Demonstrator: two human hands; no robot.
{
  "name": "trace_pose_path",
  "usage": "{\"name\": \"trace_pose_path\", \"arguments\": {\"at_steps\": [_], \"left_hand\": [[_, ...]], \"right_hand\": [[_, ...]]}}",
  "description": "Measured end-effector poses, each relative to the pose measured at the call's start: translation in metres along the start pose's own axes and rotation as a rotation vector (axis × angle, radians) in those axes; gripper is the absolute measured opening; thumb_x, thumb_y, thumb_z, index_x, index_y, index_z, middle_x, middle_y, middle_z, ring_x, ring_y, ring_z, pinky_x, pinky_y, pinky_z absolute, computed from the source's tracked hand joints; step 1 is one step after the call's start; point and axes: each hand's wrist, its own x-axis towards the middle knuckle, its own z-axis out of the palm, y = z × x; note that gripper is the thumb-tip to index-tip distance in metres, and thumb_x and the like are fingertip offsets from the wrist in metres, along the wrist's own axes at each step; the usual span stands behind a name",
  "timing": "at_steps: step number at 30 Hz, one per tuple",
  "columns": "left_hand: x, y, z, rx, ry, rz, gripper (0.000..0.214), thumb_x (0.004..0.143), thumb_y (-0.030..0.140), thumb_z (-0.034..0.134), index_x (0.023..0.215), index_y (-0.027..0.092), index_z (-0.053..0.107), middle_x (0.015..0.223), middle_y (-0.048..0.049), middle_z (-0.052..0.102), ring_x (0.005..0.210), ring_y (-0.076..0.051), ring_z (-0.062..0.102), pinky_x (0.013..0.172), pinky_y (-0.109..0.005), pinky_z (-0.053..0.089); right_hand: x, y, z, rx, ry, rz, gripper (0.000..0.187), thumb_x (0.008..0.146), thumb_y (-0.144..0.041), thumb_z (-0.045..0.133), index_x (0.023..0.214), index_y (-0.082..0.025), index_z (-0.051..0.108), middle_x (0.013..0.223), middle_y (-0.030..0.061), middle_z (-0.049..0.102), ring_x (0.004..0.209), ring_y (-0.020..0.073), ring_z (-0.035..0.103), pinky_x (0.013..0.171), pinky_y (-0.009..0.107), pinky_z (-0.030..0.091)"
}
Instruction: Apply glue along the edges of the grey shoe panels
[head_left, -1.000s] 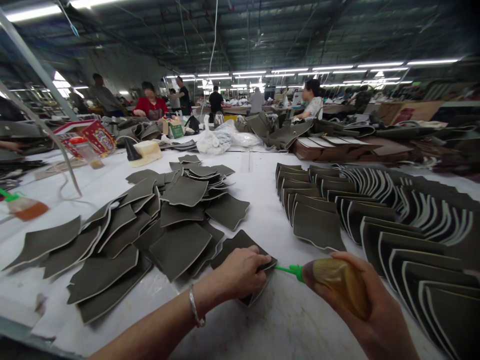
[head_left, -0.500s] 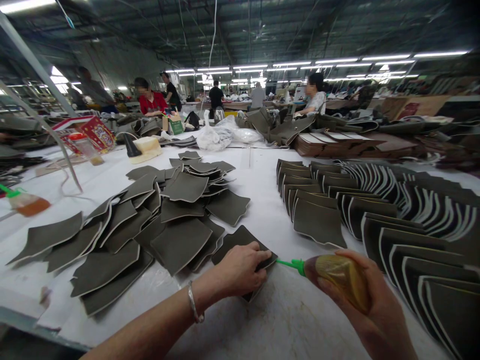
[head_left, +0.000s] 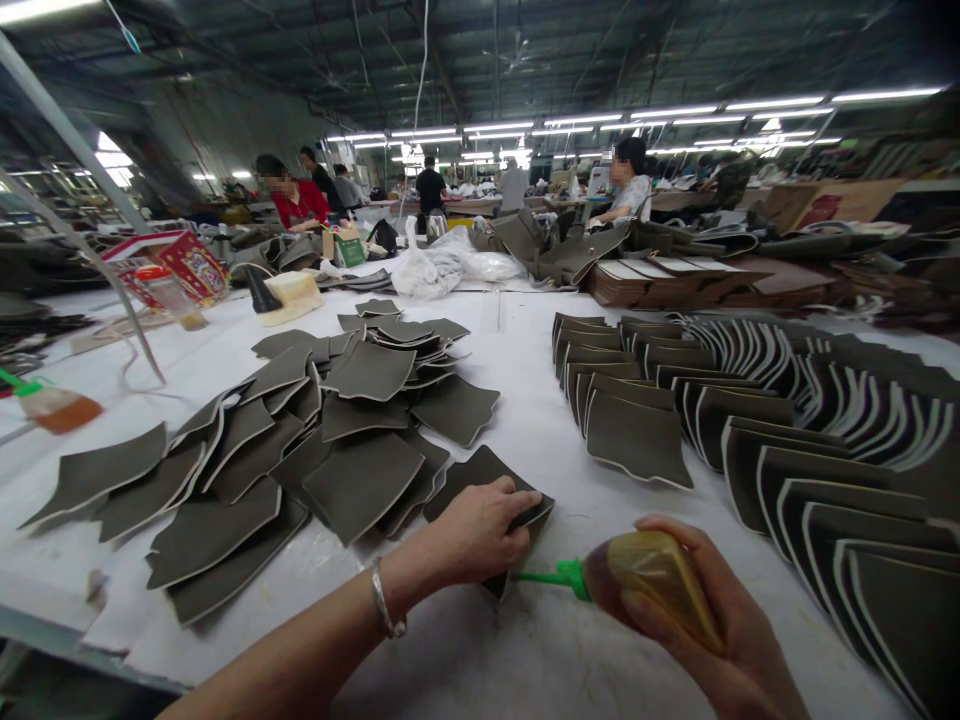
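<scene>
My left hand [head_left: 476, 533] presses down on a dark grey cut piece [head_left: 480, 475] lying on the white table [head_left: 517, 430], fingers curled over its near edge. My right hand [head_left: 712, 620] is wrapped round a yellow-brown squeeze bottle [head_left: 645, 580]. Its green nozzle [head_left: 544, 577] points left and touches the lower edge of that piece, just under my left hand. A loose heap of the same grey pieces [head_left: 315, 440] lies to the left. Rows of overlapped pieces with white edges [head_left: 757, 420] lie to the right.
Another squeeze bottle [head_left: 49, 408] lies at the far left. A red patterned box [head_left: 176, 265], a yellow block [head_left: 292, 295] and plastic bags [head_left: 442, 270] sit at the back of the table. Stacked brown sheets [head_left: 675, 280] are at the back right. Several people work at tables behind.
The bottle's nozzle has moved down and left along the edge of the piece, from its right corner to its lower edge. My left hand stays on the piece.
</scene>
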Motion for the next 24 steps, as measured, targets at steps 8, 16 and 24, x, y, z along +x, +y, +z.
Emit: {"name": "trace_pose_path", "arguments": {"at_steps": [8, 16, 24], "left_hand": [[-0.002, -0.001, 0.002, -0.001, 0.009, 0.008, 0.055, 0.088, 0.021, 0.045, 0.142, 0.021, 0.054, 0.11, -0.0079, 0.062, 0.094, -0.025, 0.065, 0.088, -0.037, 0.053], [-0.004, -0.001, 0.005, 0.019, 0.011, -0.004, 0.053, 0.089, 0.021, 0.045, 0.142, 0.021, 0.054, 0.111, -0.0072, 0.063, 0.094, -0.023, 0.065, 0.088, -0.035, 0.052], [-0.004, 0.001, 0.003, 0.022, 0.014, -0.013, 0.051, 0.09, 0.022, 0.045, 0.141, 0.021, 0.054, 0.113, -0.0071, 0.063, 0.095, -0.023, 0.065, 0.089, -0.035, 0.051]], "right_hand": [[-0.014, -0.002, 0.007, 0.045, -0.015, 0.016, 0.043, 0.086, -0.056, 0.064, 0.12, -0.032, 0.051, 0.098, -0.0037, 0.059, 0.08, 0.0163, 0.058, 0.072, 0.025, 0.049], [-0.021, -0.002, 0.01, 0.074, -0.004, 0.023, 0.044, 0.086, -0.057, 0.065, 0.12, -0.033, 0.05, 0.098, -0.0043, 0.058, 0.08, 0.0145, 0.057, 0.072, 0.02, 0.048], [-0.023, 0.005, 0.008, 0.093, 0.005, 0.031, 0.048, 0.084, -0.059, 0.067, 0.12, -0.031, 0.052, 0.101, -0.0027, 0.059, 0.081, 0.0159, 0.057, 0.074, 0.022, 0.048]]}}
